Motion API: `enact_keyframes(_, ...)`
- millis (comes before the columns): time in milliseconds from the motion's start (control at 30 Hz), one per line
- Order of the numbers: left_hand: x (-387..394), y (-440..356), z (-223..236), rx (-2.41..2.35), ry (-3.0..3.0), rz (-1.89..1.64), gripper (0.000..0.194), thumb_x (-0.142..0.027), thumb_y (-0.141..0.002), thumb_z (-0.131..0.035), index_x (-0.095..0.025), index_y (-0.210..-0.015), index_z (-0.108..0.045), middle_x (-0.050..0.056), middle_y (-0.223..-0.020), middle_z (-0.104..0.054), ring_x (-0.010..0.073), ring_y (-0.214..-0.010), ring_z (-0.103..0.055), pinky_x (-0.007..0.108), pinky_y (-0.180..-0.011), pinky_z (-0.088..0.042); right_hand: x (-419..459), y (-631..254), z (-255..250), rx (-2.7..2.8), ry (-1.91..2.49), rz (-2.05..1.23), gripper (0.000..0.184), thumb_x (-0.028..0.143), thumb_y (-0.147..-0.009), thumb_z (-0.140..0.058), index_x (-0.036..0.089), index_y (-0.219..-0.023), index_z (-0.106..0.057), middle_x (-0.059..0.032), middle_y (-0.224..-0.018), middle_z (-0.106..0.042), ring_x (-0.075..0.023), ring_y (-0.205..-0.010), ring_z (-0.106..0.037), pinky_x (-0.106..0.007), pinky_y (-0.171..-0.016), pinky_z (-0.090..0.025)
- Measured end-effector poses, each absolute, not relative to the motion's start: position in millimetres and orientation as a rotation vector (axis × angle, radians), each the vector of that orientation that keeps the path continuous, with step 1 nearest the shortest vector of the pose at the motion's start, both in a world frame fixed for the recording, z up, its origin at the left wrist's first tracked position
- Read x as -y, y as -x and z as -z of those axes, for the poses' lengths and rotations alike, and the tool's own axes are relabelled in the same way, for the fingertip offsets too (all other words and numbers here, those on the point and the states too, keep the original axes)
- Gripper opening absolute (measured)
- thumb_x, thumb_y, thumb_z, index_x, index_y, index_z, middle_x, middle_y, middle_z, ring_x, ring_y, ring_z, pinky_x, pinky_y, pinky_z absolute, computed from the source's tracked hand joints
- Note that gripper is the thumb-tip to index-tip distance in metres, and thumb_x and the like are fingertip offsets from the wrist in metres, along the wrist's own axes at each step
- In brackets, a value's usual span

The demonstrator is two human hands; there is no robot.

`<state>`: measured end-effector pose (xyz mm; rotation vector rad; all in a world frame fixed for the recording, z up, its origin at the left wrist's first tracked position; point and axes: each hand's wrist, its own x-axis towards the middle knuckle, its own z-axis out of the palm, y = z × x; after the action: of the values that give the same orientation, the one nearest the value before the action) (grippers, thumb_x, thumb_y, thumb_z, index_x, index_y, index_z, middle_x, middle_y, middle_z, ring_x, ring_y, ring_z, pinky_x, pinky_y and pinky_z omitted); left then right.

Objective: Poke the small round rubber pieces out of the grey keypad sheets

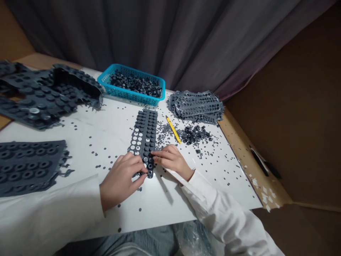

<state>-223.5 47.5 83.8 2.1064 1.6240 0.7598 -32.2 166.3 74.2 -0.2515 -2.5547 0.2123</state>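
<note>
A narrow dark rubber strip (145,131) of small round parts lies lengthwise on the white table (106,131), with several empty holes along its left side. My left hand (121,179) rests on the strip's near end, fingers curled and the thumb under its edge. My right hand (172,160) pinches the same end from the right, fingertips pressed on the round parts. Both sleeves are white.
A blue basket (106,80) of dark round parts stands at the back. A yellow tool (173,130) and a small heap of loose parts (195,134) lie right of the strip. Punched sheets (197,105) are stacked far right; larger rubber sheets (29,165) lie left. Small scraps dot the table.
</note>
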Motion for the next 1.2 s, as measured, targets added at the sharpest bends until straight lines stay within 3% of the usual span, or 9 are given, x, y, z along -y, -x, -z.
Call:
enact_keyframes(333,-47,223,-85,-1.646,-2.088,-0.737,0.013,-0.022,-0.085,-0.051,-0.022,-0.081,-0.064,0.002,-0.085,-0.061,0.0200,-0.085,-0.051,0.034,-0.073,-0.038,-160,34,-80,2.273,0.316,-0.837,0.021,0.036,-0.090,-0.057,0.019,-0.079,-0.064,-0.0100,-0.090,-0.075,-0.0186,-0.082,-0.063,-0.038,-0.080,-0.050)
enact_keyframes(500,-47,224,-84,-1.637,-2.089,-0.731,0.013,-0.021,-0.085,-0.051,-0.022,-0.082,-0.063,0.002,-0.086,-0.060,0.0199,-0.085,-0.051,0.034,-0.074,-0.038,-159,32,-75,2.324,0.306,-0.793,0.020,0.035,-0.090,-0.058,0.019,-0.081,-0.066,-0.0086,-0.092,-0.075,-0.0182,-0.082,-0.060,-0.036,-0.079,-0.049)
enact_keyframes(733,-47,225,-83,-1.623,-2.099,-0.721,0.012,-0.020,-0.085,-0.051,-0.022,-0.081,-0.063,0.002,-0.084,-0.060,0.0200,-0.084,-0.050,0.034,-0.073,-0.037,-166,33,-76,2.522,0.194,-0.454,0.019,0.026,-0.094,-0.050,0.018,-0.088,-0.067,-0.0072,-0.103,-0.072,-0.0165,-0.081,-0.056,-0.032,-0.075,-0.047)
enact_keyframes(1000,-48,224,-82,-1.619,-2.091,-0.739,0.016,-0.021,-0.087,-0.049,-0.022,-0.080,-0.063,0.002,-0.082,-0.060,0.0197,-0.084,-0.049,0.033,-0.073,-0.036,-169,36,-69,2.501,0.273,-0.170,0.010,0.017,-0.091,-0.055,0.019,-0.095,-0.064,-0.0067,-0.110,-0.070,-0.0185,-0.081,-0.055,-0.036,-0.072,-0.045)
enact_keyframes(1200,-48,224,-83,-1.610,-2.090,-0.706,0.016,-0.022,-0.088,-0.048,-0.022,-0.081,-0.063,0.001,-0.084,-0.060,0.0193,-0.084,-0.050,0.034,-0.075,-0.036,-175,35,-76,2.208,0.489,-0.588,0.010,0.019,-0.092,-0.053,0.019,-0.089,-0.062,-0.0095,-0.097,-0.072,-0.0191,-0.086,-0.062,-0.036,-0.076,-0.049)
